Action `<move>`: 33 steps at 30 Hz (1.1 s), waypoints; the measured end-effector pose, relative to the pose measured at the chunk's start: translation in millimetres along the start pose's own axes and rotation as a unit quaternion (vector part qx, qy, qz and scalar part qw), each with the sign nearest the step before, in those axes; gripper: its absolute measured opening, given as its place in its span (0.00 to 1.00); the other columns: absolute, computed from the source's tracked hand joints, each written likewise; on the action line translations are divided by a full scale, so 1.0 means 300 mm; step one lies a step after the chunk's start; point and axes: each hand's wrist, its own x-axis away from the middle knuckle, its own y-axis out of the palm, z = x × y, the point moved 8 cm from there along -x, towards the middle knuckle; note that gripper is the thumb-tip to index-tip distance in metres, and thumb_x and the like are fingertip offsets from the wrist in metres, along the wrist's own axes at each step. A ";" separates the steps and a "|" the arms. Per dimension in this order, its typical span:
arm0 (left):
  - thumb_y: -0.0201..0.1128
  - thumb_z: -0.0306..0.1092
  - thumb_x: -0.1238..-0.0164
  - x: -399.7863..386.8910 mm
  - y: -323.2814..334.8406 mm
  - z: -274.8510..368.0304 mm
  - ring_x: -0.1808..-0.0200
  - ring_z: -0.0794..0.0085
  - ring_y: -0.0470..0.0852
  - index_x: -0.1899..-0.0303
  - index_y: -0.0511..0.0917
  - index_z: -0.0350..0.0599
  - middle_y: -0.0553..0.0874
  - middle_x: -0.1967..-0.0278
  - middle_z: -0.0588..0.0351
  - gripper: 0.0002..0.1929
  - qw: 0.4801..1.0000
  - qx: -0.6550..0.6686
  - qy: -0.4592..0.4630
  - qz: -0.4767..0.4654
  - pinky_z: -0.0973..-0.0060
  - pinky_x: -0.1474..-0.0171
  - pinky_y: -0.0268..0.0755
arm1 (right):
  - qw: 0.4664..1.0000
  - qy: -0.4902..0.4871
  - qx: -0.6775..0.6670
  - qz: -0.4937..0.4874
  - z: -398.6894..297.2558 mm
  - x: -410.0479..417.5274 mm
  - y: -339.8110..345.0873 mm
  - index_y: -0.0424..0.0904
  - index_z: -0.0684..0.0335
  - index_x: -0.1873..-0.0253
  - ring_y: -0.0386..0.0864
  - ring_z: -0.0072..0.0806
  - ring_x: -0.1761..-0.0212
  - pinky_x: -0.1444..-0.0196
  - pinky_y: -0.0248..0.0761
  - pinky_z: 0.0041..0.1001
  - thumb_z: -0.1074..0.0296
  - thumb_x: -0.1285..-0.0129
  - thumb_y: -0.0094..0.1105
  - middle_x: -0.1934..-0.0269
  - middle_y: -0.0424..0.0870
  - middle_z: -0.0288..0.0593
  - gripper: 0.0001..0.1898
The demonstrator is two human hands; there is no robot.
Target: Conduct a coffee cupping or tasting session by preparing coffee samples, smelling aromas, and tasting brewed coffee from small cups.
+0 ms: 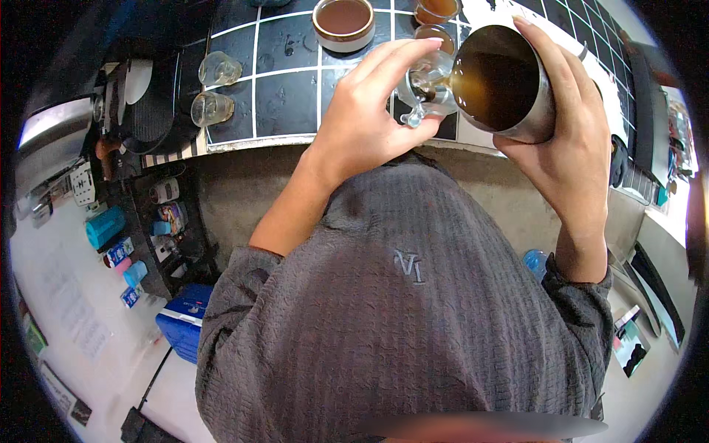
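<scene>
My right hand grips a stainless steel cup tilted to the left, with brown liquid inside. Its rim meets a clear glass mug with a small handle, which my left hand holds between thumb and fingers. Some dark liquid shows in the mug; whether it is flowing at this moment I cannot tell. Beyond the mug stand a glass of brown liquid and another amber-filled glass. A white bowl with a brown rim, holding brown liquid, is on the tiled counter.
Two small clear glasses stand at the left of the black tiled counter, which has drops on it. Farther left is a dark ridged pan. A blue cooler box sits on the floor at lower left.
</scene>
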 end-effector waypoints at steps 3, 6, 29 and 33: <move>0.76 0.29 0.52 0.004 0.000 -0.006 0.43 0.52 0.84 0.37 0.78 0.44 0.84 0.43 0.45 0.34 1.000 -0.002 -0.001 0.002 0.64 0.39 0.77 | 1.000 -0.004 0.004 -0.005 -0.005 -0.001 0.000 0.70 0.53 0.27 0.79 0.45 0.35 0.35 0.73 0.38 0.76 0.69 0.80 0.34 0.79 0.45 0.54; 0.76 0.29 0.52 0.011 0.002 -0.012 0.43 0.52 0.84 0.37 0.78 0.44 0.84 0.43 0.45 0.34 1.000 -0.006 0.000 0.007 0.63 0.39 0.76 | 1.000 -0.002 0.006 -0.012 -0.005 -0.002 0.004 0.70 0.52 0.27 0.79 0.46 0.36 0.35 0.73 0.38 0.76 0.70 0.80 0.34 0.80 0.44 0.54; 0.80 0.30 0.52 0.020 0.036 -0.045 0.43 0.61 0.86 0.39 0.80 0.44 0.86 0.46 0.50 0.33 0.999 -0.007 -0.031 0.016 0.67 0.38 0.76 | 0.999 -0.008 0.033 -0.020 -0.001 -0.009 -0.025 0.70 0.52 0.27 0.79 0.46 0.36 0.34 0.72 0.40 0.76 0.68 0.78 0.34 0.79 0.46 0.53; 0.80 0.30 0.51 0.028 0.039 -0.054 0.44 0.62 0.86 0.39 0.80 0.44 0.87 0.46 0.50 0.33 0.999 -0.009 -0.037 0.017 0.67 0.38 0.76 | 0.999 -0.018 0.047 -0.021 -0.009 -0.016 -0.024 0.70 0.52 0.27 0.78 0.46 0.35 0.33 0.71 0.40 0.76 0.69 0.78 0.34 0.79 0.45 0.53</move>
